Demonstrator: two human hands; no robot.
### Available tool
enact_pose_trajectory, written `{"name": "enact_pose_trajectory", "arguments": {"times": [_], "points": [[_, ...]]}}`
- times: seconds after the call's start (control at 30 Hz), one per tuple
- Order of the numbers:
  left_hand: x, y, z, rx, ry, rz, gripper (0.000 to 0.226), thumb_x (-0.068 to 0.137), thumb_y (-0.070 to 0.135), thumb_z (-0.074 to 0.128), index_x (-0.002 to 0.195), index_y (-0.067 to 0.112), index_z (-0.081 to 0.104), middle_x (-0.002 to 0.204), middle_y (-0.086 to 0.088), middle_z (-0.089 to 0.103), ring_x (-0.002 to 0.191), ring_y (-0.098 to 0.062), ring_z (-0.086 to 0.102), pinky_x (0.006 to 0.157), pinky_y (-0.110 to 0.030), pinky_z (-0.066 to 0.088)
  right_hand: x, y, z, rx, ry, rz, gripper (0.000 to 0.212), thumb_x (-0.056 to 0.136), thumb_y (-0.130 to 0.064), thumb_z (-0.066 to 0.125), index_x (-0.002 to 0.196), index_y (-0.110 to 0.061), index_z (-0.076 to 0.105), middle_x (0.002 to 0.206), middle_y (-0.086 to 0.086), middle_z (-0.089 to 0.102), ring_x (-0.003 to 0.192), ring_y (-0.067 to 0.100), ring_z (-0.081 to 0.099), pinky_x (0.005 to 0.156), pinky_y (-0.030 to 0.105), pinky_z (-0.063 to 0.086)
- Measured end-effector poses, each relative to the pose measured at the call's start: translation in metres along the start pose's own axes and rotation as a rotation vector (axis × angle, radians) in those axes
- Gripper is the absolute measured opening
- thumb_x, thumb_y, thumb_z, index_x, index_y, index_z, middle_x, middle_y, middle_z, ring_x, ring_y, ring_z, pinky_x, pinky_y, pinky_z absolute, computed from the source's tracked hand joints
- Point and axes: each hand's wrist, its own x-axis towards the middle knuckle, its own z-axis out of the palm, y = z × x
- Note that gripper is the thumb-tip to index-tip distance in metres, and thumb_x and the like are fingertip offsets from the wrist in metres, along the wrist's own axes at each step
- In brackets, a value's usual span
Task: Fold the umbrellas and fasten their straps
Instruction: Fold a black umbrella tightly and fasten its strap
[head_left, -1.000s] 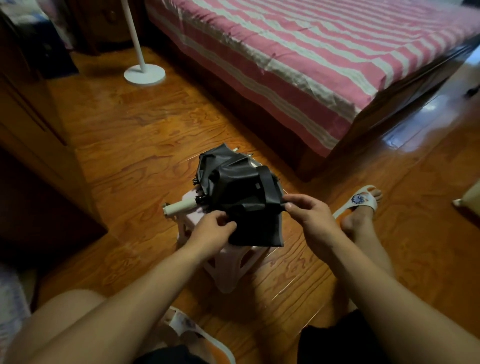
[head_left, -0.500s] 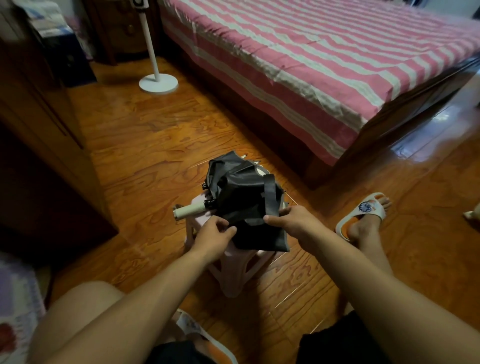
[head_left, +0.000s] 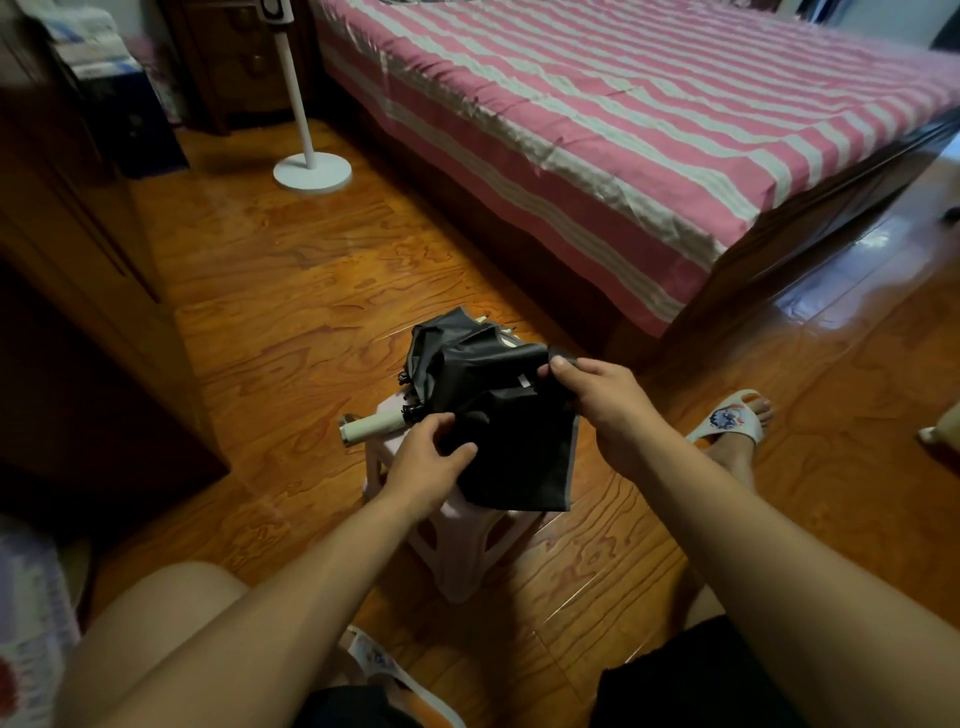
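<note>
umbrella (head_left: 498, 410), black, half collapsed and bunched, lying on a small pale stool (head_left: 457, 545) on the wood floor (head_left: 291, 291), cream handle (head_left: 371, 427) sticking out to the left past the stool edge. left hand (head_left: 428, 460) fingers curled, pinching the black cloth near the handle end. right hand (head_left: 605, 402) thumb and fingers pinching a fold of cloth at the upper right of the bundle; strap not clearly told apart from the cloth. loose flap hangs over the stool's near right edge, hiding part of the seat. bed (head_left: 649, 135) with pink and white striped cover behind. white lamp stand (head_left: 311, 169) on the floor at the back left. dark cabinet (head_left: 78, 291) on the left. foot in a white sandal (head_left: 727, 423) right of the stool.
</note>
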Motion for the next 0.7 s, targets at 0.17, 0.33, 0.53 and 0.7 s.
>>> {"name": "enact_pose_trajectory", "arguments": {"times": [0.17,0.33,0.53,0.7], "points": [[0.001,0.008,-0.002,0.056,0.077,0.153,0.012,0.091,0.024,0.076,0.099,0.025,0.067,0.102,0.007,0.066,0.102,-0.012,0.061,0.092,-0.029,0.049,0.010,-0.011,-0.004,-0.056,-0.010,-0.005,0.024,0.100,-0.034,0.064,0.098,-0.017,0.080,0.100,0.003,0.078,0.098,0.020,0.073,0.084,0.032,0.055],[-0.007,0.012,-0.005,-0.128,0.127,0.160,0.015,0.090,0.010,0.074,0.084,0.017,0.063,0.096,0.009,0.069,0.101,0.004,0.063,0.095,-0.030,0.052,0.012,-0.009,-0.010,-0.091,0.040,-0.006,0.025,0.103,-0.031,0.059,0.100,-0.014,0.078,0.103,0.006,0.076,0.097,0.015,0.069,0.068,0.019,0.048],[-0.016,0.015,-0.004,-0.062,0.005,0.337,0.065,0.091,0.004,0.071,0.132,0.050,0.053,0.125,0.027,0.058,0.101,0.003,0.066,0.098,-0.030,0.055,0.012,-0.005,-0.015,-0.131,0.064,-0.075,0.027,0.101,-0.034,0.060,0.100,-0.015,0.079,0.107,0.009,0.075,0.106,0.023,0.068,0.080,0.028,0.048],[-0.012,0.016,-0.008,-0.038,-0.032,0.304,0.094,0.091,0.006,0.070,0.146,0.066,0.023,0.124,0.008,0.064,0.094,-0.005,0.066,0.090,-0.019,0.055,0.021,-0.009,-0.015,-0.177,0.089,-0.110,0.034,0.098,-0.038,0.064,0.093,-0.007,0.077,0.103,0.019,0.073,0.099,0.031,0.070,0.081,0.033,0.051]]}}
